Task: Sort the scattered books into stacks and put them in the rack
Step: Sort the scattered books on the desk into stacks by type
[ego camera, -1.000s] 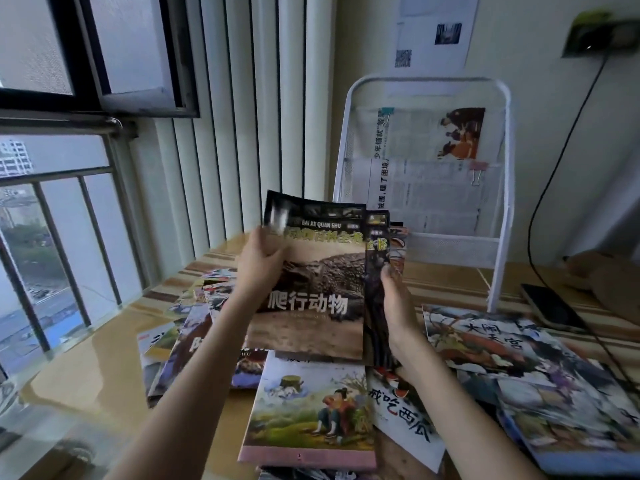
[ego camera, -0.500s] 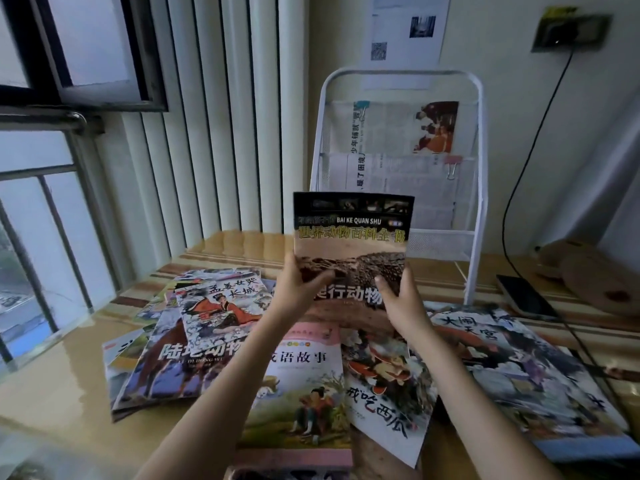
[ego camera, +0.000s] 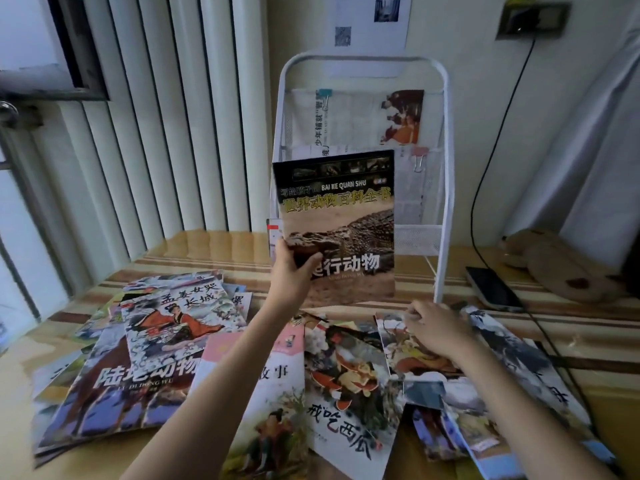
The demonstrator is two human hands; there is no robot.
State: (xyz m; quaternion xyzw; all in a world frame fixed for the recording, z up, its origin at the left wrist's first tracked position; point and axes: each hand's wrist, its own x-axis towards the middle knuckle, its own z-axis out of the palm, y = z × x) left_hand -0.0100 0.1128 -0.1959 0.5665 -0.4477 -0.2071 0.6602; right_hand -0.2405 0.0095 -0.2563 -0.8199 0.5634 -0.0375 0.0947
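Left hand (ego camera: 291, 271): clamped on reptile book (ego camera: 341, 223), upright before rack (ego camera: 445, 168). Right hand (ego camera: 433, 329): fingers curled on 1 counter book (ego camera: 412, 344); grasp unclear. Thin, floppy, glossy covers; prob. best pinched at spine edge.

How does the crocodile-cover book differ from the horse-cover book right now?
The crocodile book stands upright, gripped at its edge by the left hand, before the white rack; the horse book lies flat on the table, partly covered by another book. Crocodile cover: brown and black; horse cover: bluish. Both carry large white Chinese titles.
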